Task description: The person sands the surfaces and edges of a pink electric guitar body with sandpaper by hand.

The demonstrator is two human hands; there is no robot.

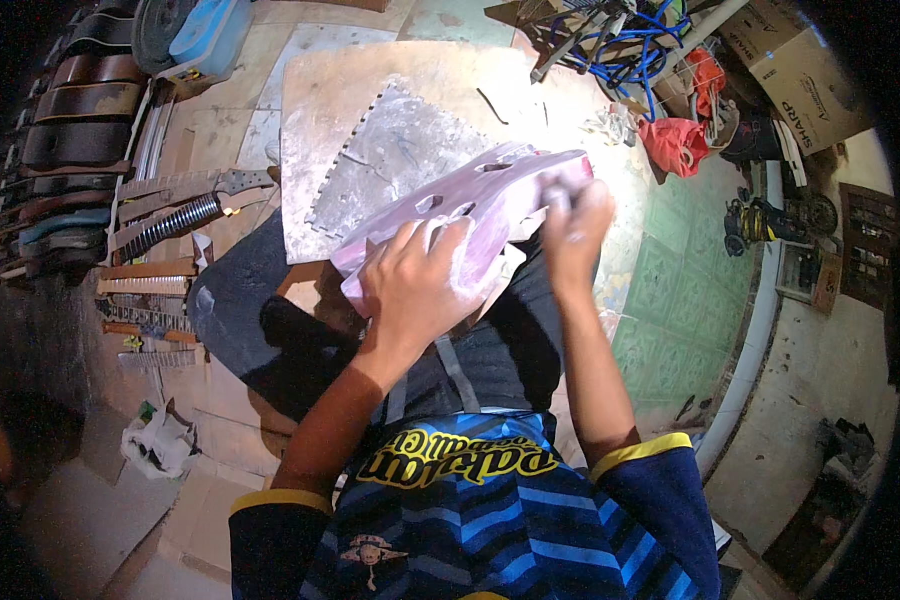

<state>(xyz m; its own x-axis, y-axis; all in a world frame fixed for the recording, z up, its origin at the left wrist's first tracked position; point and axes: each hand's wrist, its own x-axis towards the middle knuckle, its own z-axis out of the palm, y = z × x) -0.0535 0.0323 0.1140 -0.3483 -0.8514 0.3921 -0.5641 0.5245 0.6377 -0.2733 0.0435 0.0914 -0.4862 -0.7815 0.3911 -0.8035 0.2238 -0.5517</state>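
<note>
A curved pink-and-white moulded panel [515, 195], dusty and pierced by several oval holes, lies slanted across my lap. My left hand [415, 270] grips its near side, the fingers spread over the top edge and dusted white. At the panel's right end is my right hand [578, 225], its fingers curled in and blurred at the tips. Whatever those fingers pinch is too smeared to name. Beyond the panel, a grey mat [400, 140] with a toothed edge lies on a pale board [320, 85].
On the left are a saw [175, 185], several combs or brushes [150, 285] and a stack of dark curved pieces [80, 130]. A blue tangled cable [640, 50], a red bag [673, 147] and cardboard boxes [810, 90] stand at the back right, by green floor tiles [670, 290].
</note>
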